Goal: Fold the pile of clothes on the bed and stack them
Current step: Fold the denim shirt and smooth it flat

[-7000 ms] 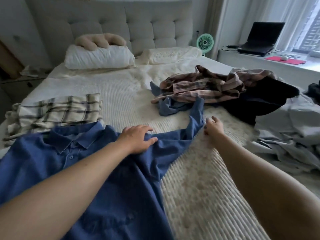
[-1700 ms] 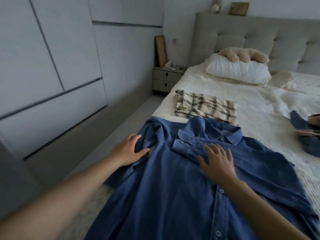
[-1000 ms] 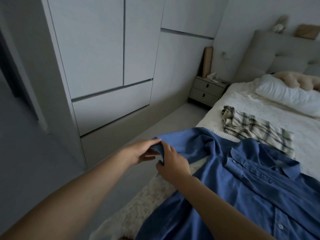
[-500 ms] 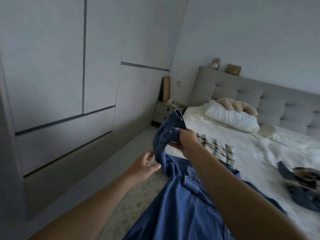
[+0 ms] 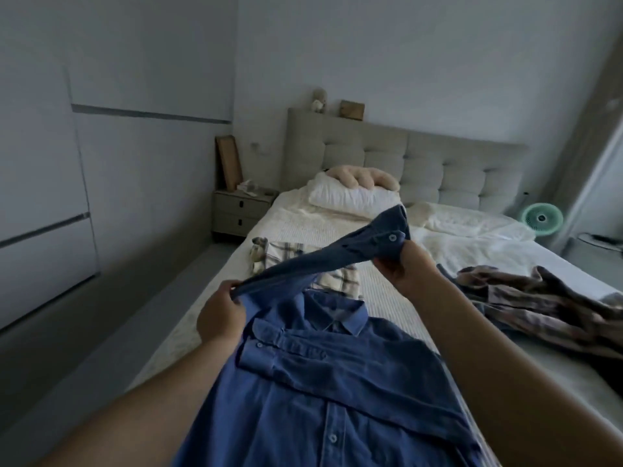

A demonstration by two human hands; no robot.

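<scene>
A blue button-up shirt (image 5: 323, 392) lies face up on the bed (image 5: 387, 294), collar pointing to the headboard, with one sleeve folded across its chest. My left hand (image 5: 220, 313) pinches the shirt's left shoulder. My right hand (image 5: 401, 264) grips the cuff of that sleeve and holds it stretched in the air above the bed. A folded cream plaid garment (image 5: 286, 257) lies just beyond the collar, partly hidden by the raised sleeve. A heap of unfolded clothes, brown plaid on top (image 5: 539, 305), sits to the right.
A white pillow (image 5: 350, 197) with a beige cushion on it leans at the tufted headboard. A nightstand (image 5: 241, 210) stands left of the bed beside wardrobe doors. A small green fan (image 5: 542, 219) is at the far right.
The raised sleeve has swung from the bed's left edge to over the bed, pulled taut between my hands. My left hand went from the sleeve's lower part to the shoulder.
</scene>
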